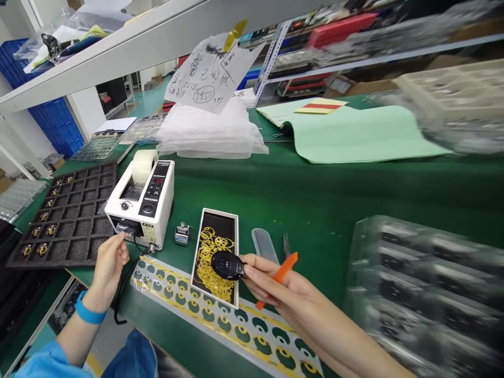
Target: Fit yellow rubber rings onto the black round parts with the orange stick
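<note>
My left hand (107, 265), with a blue band at the wrist, is at the mouth of a white tape dispenser (167, 191). Its thumb and forefinger are pinched at a short strip of clear tape (126, 229) there. My right hand (281, 286) grips a round black watch-like device (227, 264), its dark glossy face turned up. An orange plastic stick (290, 262) is tucked in the same hand, crossing the fingers. Under the device stands a white box (237, 228) of loose yellow ring-shaped pieces (212, 239). A sheet with rows of dark cut-outs and yellow edges (189, 300) lies in front.
A silver tally counter (181, 234) stands beside the dispenser. Left is a black foam tray (84, 210) with several small round parts. Tweezers (286, 244) and a clear plastic piece (264, 244) lie behind my right hand. Clear trays of black parts (417, 294) are at right; a shelf (129, 44) overhangs.
</note>
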`<state>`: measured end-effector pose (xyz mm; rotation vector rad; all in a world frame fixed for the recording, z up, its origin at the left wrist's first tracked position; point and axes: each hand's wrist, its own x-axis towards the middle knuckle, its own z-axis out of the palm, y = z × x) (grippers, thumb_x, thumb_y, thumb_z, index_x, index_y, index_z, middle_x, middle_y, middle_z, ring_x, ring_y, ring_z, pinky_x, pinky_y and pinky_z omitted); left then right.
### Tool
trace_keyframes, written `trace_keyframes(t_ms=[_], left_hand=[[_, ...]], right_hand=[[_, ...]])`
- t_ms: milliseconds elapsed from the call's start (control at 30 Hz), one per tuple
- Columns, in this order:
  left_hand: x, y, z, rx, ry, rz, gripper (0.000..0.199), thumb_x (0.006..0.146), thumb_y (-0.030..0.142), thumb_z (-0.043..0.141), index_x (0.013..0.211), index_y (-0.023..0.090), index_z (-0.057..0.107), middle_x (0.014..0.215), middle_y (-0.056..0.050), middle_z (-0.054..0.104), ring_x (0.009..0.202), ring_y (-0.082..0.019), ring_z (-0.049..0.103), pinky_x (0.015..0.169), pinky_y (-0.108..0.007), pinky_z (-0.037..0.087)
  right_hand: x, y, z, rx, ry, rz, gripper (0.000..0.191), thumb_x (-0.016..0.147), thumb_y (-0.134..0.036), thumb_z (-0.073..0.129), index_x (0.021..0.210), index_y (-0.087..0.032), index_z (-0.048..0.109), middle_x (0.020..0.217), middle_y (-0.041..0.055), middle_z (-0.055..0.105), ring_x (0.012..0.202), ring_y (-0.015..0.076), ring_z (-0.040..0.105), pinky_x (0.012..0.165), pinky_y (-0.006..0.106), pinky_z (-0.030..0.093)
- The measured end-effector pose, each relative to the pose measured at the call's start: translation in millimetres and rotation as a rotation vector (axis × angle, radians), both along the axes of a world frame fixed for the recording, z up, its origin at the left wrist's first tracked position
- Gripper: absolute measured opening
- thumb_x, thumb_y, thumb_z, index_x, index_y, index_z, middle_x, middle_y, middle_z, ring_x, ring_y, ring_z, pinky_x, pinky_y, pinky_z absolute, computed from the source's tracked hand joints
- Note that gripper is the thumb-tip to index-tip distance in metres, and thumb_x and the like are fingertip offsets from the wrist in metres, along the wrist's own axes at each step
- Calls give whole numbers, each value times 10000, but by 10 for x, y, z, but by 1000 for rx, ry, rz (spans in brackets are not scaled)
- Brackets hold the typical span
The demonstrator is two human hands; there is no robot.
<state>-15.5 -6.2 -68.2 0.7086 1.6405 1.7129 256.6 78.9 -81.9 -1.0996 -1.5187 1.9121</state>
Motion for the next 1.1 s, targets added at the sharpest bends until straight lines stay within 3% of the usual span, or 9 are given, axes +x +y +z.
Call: trace_keyframes(t_ms=[67, 133, 233, 333, 500, 600, 700, 867, 1100], left_hand=[[51, -10, 84, 65, 105, 27, 350, 766, 424, 711, 627, 164, 524, 526, 64, 380, 466, -80, 358, 464, -204, 308], [108, -27, 206, 134, 231, 21, 284, 787, 340, 698, 618, 167, 550, 632, 23, 483, 570, -100, 436, 546, -219, 354], [144, 9, 410, 144, 613, -179, 167, 813, 238, 654, 667, 166, 613, 1047, -79, 616, 811, -167, 561, 635, -256, 385], [136, 125, 587, 63, 963, -404, 193, 890, 172, 513, 703, 182, 560, 1088, -94, 628, 860, -196, 587, 615, -272, 360], [297, 294, 743, 127, 812, -538, 243, 918, 206, 493, 676, 190, 500, 935, -56, 575, 776, -167, 528, 602, -260, 351], [549, 389, 678, 120, 533, -796, 255, 908, 260, 523, 663, 190, 501, 815, -22, 498, 702, -149, 461, 596, -254, 342], [794, 466, 512, 37, 433, -969, 270, 892, 317, 554, 659, 188, 511, 731, -2, 439, 664, -150, 407, 594, -267, 310], [935, 523, 279, 6, 489, -1028, 313, 905, 350, 544, 639, 189, 509, 688, 7, 394, 659, -159, 380, 594, -275, 282], [943, 518, 139, 8, 344, -1027, 414, 893, 491, 577, 623, 183, 519, 674, 5, 411, 635, -153, 377, 570, -267, 284]], right_hand=[[-5, -33, -19, -13, 4, 4, 563, 713, -776, 585, 816, -223, 578, 645, -30, 294, 608, 151, 281, 623, 292, 333], [-14, -69, -21, -32, 17, -28, 543, 706, -759, 601, 817, -228, 573, 673, -18, 324, 626, 159, 313, 634, 297, 356], [-28, -112, 6, -66, 39, -60, 513, 698, -732, 628, 802, -233, 567, 690, -10, 354, 641, 163, 345, 653, 302, 375], [-35, -121, 40, -119, 65, -38, 514, 694, -725, 645, 827, -236, 562, 677, -17, 375, 636, 159, 366, 661, 299, 373], [-17, -76, 81, -153, 180, -4, 496, 738, -682, 654, 822, -213, 514, 641, -40, 402, 607, 129, 349, 638, 271, 319], [19, -59, 96, -122, 262, 24, 503, 737, -663, 671, 798, -191, 511, 623, -48, 416, 591, 110, 325, 608, 259, 264], [67, -69, 78, -110, 329, -6, 459, 756, -610, 678, 793, -181, 520, 658, -42, 446, 608, 106, 360, 609, 260, 259], [144, -106, -5, -65, 422, -35, 366, 805, -517, 652, 775, -180, 511, 681, -49, 423, 621, 101, 395, 632, 264, 284], [173, -141, -68, 30, 450, -6, 334, 865, -491, 609, 770, -188, 504, 721, -42, 443, 658, 107, 431, 678, 271, 346]])
